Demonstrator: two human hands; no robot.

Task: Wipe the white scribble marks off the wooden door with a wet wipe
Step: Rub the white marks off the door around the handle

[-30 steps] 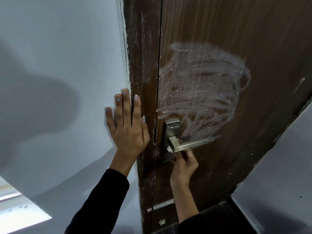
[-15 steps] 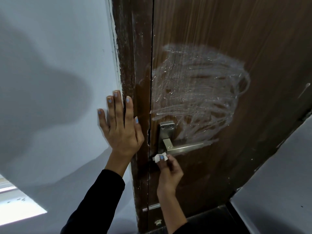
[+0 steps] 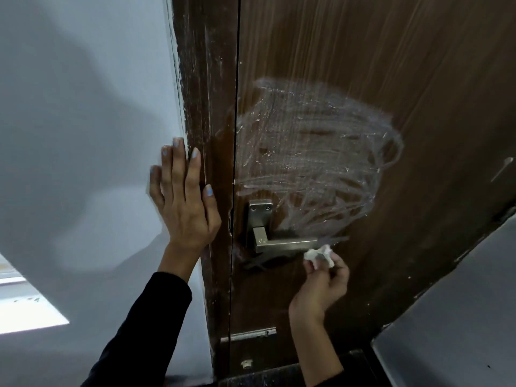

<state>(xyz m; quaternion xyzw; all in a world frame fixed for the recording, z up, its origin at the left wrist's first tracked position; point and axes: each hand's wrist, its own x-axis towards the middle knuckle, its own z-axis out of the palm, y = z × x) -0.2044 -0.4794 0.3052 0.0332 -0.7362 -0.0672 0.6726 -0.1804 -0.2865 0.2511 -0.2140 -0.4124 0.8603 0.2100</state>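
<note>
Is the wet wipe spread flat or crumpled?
Crumpled: the wet wipe is a bunched white wad pinched in the right hand, just below the door handle.

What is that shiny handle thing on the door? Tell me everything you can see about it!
The door handle is a silvery, brushed-metal lever. It has a tall rectangular plate with two small screws at the top, fixed flat on the brown wooden door near its left edge. From a square block, a straight bar sticks out level to the right. White scribble marks sit just above it. A crumpled white wipe, pinched in the right hand, is right under the bar's tip; whether it touches cannot be told.
</note>
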